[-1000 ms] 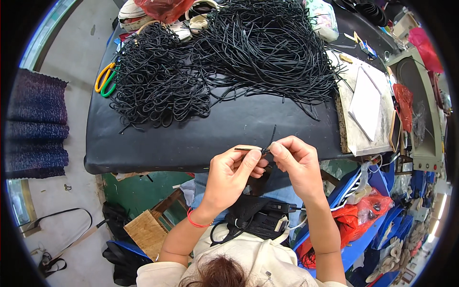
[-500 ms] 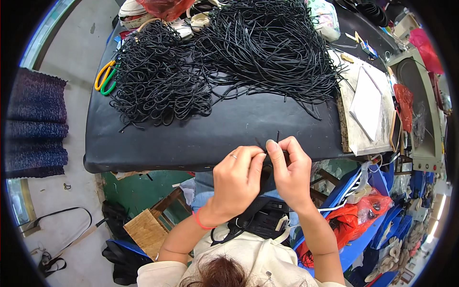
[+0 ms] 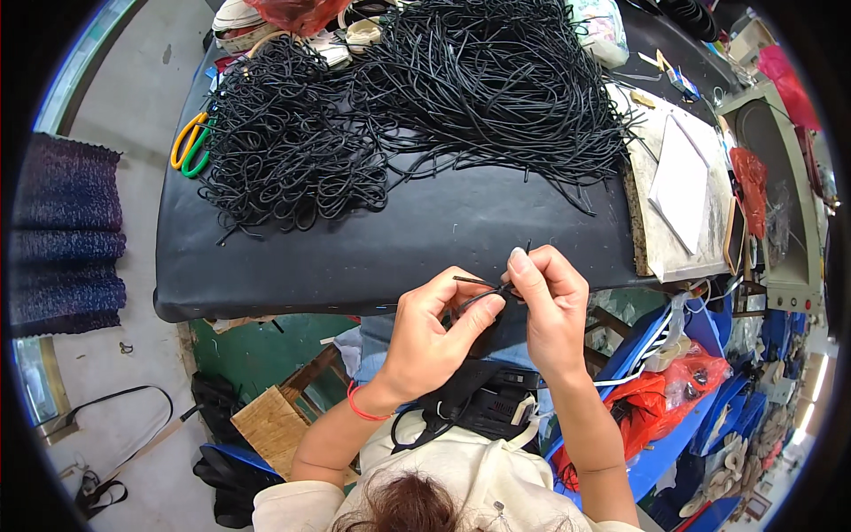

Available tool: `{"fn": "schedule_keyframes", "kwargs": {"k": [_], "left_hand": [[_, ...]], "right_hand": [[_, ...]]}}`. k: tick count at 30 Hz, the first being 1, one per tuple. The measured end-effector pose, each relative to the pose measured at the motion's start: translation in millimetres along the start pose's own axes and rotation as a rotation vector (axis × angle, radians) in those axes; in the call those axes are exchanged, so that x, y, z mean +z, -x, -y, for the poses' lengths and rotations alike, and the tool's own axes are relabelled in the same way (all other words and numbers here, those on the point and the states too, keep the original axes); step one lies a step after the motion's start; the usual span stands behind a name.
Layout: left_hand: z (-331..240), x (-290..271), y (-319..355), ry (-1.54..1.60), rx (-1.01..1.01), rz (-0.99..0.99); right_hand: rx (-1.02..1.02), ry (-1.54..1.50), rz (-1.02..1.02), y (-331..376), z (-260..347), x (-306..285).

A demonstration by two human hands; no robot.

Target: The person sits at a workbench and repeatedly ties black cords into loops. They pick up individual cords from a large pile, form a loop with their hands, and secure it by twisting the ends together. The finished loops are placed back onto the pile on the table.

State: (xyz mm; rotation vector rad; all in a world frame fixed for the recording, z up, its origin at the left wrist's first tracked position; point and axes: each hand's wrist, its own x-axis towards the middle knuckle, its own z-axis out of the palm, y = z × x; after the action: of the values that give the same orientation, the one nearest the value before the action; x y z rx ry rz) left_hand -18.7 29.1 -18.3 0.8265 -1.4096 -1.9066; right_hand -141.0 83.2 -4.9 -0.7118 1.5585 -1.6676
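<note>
Between my two hands, just off the near edge of the black-covered table (image 3: 292,270), is a thin black cord (image 3: 476,282) that crosses itself like a knot or loop. My left hand (image 3: 441,324) pinches the cord with thumb and fingers, and one loose end sticks out to the left. Opposite it, my right hand (image 3: 551,297) is closed on the cord too, with a short end pointing up past the thumb. On the table lie a heap of looped black cords (image 3: 292,142) at left and a larger pile of long black cords (image 3: 496,97) at centre.
Scissors with yellow and green handles (image 3: 190,146) lie at the table's left side. At right are a worn board (image 3: 651,222) with a white sheet (image 3: 681,186) and a grey machine (image 3: 784,257). A wooden stool (image 3: 270,426) and a red plastic bag (image 3: 638,412) are below.
My hands have drawn slightly apart, the right one moving a little to the right. More of the cord, with its crossing and loose end, now shows between them.
</note>
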Motion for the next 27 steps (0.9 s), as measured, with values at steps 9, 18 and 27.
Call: {"fn": "schedule_keyframes", "kwargs": {"k": [9,18,27], "left_hand": [[4.1,4.7,4.6,-0.126,0.141,-0.029],[-7.3,-20.3,-24.6,0.19,-0.2,0.215],[-8.1,-29.5,-24.7,0.347,-0.353,0.205]], "right_hand": [[0.191,-0.273,-0.059,2.1,-0.2,-0.2],[0.298,-0.045,0.151,-6.0,6.0,-22.1],[0.304,-0.065,0.141,-11.9,3.5,-21.4]]}}
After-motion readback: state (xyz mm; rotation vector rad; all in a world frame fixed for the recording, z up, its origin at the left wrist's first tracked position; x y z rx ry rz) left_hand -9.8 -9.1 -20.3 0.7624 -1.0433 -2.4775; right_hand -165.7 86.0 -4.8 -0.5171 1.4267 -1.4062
